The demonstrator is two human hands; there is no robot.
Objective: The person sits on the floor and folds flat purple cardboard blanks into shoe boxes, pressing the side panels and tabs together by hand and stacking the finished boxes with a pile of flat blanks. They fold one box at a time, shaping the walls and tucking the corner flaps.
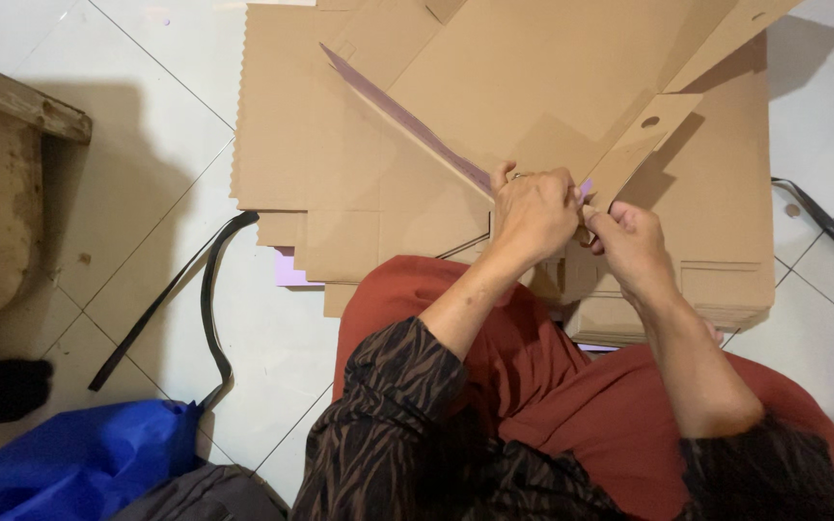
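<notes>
Dark patterned sleeves [388,425] and a red lap [552,386] fill the bottom edge. Just above them, the left hand [533,214] and right hand [632,246] are both closed, pinching the near corner of one folded cardboard box blank [533,87]. It tilts up from the hands, away from the person, over one stack of flat cardboard sheets [311,145]. Two black straps [206,289] lie on the white tile floor [156,174], one on each side.

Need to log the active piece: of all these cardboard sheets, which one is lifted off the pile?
The cardboard sheet gripped by both the left hand and right hand: it tilts up, showing a purple underside, while the stack lies flat.
</notes>
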